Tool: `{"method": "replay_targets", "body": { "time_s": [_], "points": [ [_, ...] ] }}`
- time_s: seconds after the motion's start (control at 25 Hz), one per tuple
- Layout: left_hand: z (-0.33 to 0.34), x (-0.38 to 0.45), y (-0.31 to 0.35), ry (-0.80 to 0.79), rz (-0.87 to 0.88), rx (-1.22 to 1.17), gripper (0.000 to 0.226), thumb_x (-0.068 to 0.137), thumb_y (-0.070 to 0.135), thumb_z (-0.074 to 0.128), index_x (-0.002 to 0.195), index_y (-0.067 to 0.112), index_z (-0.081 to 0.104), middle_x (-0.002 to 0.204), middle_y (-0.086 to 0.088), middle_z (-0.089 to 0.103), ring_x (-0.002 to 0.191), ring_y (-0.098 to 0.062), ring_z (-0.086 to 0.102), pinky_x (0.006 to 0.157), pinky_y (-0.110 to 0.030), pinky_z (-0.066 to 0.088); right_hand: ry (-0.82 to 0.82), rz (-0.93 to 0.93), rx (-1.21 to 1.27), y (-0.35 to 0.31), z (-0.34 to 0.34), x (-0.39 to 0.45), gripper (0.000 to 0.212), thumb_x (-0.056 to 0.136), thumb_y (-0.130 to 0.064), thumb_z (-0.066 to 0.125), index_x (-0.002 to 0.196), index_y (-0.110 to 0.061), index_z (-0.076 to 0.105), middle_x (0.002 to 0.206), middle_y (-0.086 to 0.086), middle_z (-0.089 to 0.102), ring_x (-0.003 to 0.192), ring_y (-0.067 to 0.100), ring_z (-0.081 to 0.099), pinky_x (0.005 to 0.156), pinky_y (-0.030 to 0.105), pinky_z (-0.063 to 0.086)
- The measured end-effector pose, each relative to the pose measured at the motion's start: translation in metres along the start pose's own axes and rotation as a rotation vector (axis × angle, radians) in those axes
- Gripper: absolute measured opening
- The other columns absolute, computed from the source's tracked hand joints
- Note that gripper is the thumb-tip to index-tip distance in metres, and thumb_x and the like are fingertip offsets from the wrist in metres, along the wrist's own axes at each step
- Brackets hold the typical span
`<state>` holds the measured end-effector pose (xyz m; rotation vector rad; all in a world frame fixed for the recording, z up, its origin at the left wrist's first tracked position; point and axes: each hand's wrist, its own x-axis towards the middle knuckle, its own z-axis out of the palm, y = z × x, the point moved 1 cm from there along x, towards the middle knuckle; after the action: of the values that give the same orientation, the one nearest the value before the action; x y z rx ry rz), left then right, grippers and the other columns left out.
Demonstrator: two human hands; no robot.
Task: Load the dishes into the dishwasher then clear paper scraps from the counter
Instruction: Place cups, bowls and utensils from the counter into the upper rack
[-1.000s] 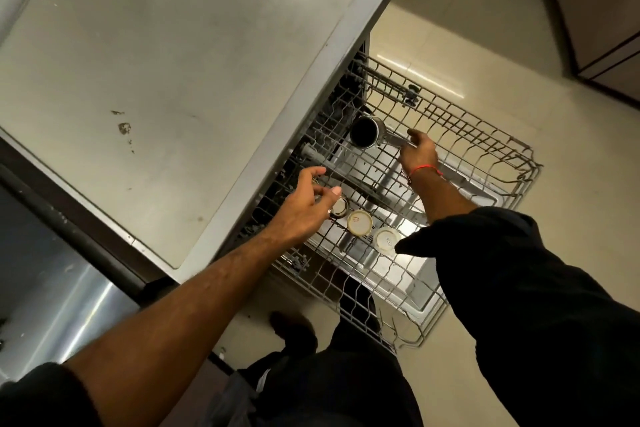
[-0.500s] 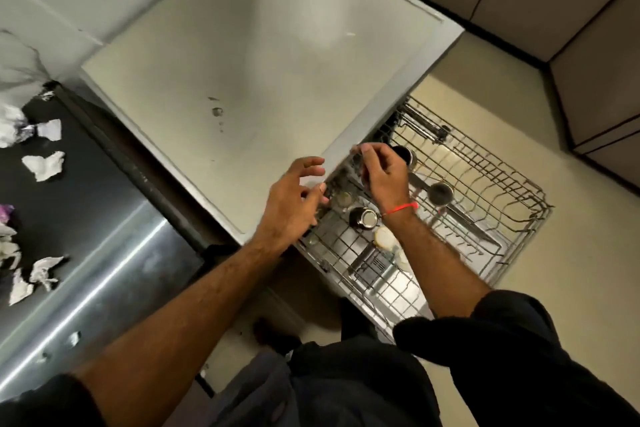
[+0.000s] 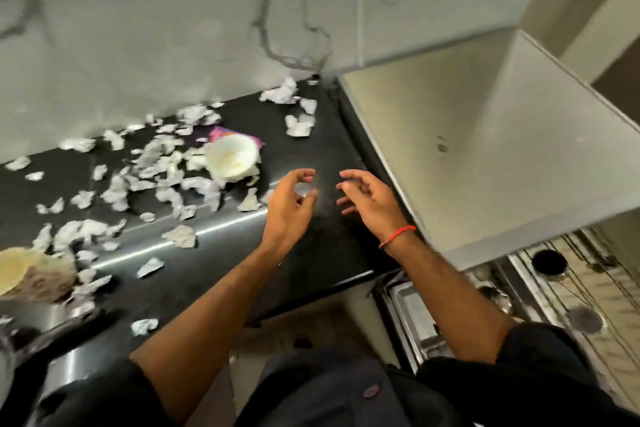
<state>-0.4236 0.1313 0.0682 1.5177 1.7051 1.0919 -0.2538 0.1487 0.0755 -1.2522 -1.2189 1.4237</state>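
Both my grips are empty, fingers loosely curled: left hand and right hand hover over the dark worktop, ready for the paper scraps at nine o'clock.

Both hands, left grip and right grip, hover loosely curled, empty, above the glossy black desk; torn white paper scraps litter it.

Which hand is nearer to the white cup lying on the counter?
Left. The left hand hovers just right of the white cup; the right hand is farther right, by the dishwasher's top.
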Motion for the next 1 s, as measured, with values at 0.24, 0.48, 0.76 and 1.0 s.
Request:
{"method": "replay_targets", "body": {
  "time_s": [0.24, 0.48, 0.76, 1.0],
  "points": [
    [-0.104, 0.016, -0.072, 0.196, -0.041, 0.221, 0.032, 0.089, 0.013, 0.067, 0.118, 0.025, 0.067, 0.128, -0.001, 0.054, 0.113, -0.021, 0.052, 0.103, -0.042, 0.046, -0.149, 0.070, -0.127, 0.001, 0.110, 0.024, 0.036, 0.096, -0.010, 0.055, 0.131, -0.021, 0.056, 0.129, 0.006, 0.060, 0.115, 0.016, 0.061, 0.096, 0.038, 0.053],
    [-0.123, 0.048, -0.102, 0.045, -0.142, 0.570, 0.036, 0.091, 0.036, 0.067, 0.126, 0.043, 0.062, 0.163, 0.001, 0.014, 0.139, -0.036, 0.021, 0.112, -0.058, 0.026, -0.159, 0.043, -0.283, -0.002, 0.131, 0.031, 0.038, 0.094, -0.013, 0.059, 0.129, -0.027, 0.056, 0.124, -0.005, 0.061, 0.112, 0.011, 0.062, 0.101, 0.042, 0.050],
    [-0.120, 0.063, -0.079, 0.108, 0.093, 0.409, 0.018, 0.095, 0.034, 0.064, 0.109, 0.025, 0.072, 0.157, -0.002, 0.037, 0.138, -0.033, 0.033, 0.109, -0.052, 0.028, -0.150, -0.107, -0.383, -0.015, 0.101, 0.004, 0.044, 0.094, -0.010, 0.060, 0.134, -0.028, 0.054, 0.131, -0.010, 0.058, 0.117, 0.002, 0.058, 0.102, 0.024, 0.048],
    [-0.068, 0.035, 0.005, -0.248, -0.091, -0.476, 0.016, 0.104, 0.037, 0.048, 0.102, 0.029, 0.061, 0.104, -0.006, 0.068, 0.100, -0.024, 0.067, 0.088, -0.051, 0.056, 0.048, -0.059, -0.136, -0.022, 0.031, -0.026, 0.073, 0.090, -0.011, 0.068, 0.148, -0.033, 0.029, 0.152, -0.005, 0.035, 0.127, 0.013, 0.051, 0.097, 0.021, 0.049]
  ]
}}
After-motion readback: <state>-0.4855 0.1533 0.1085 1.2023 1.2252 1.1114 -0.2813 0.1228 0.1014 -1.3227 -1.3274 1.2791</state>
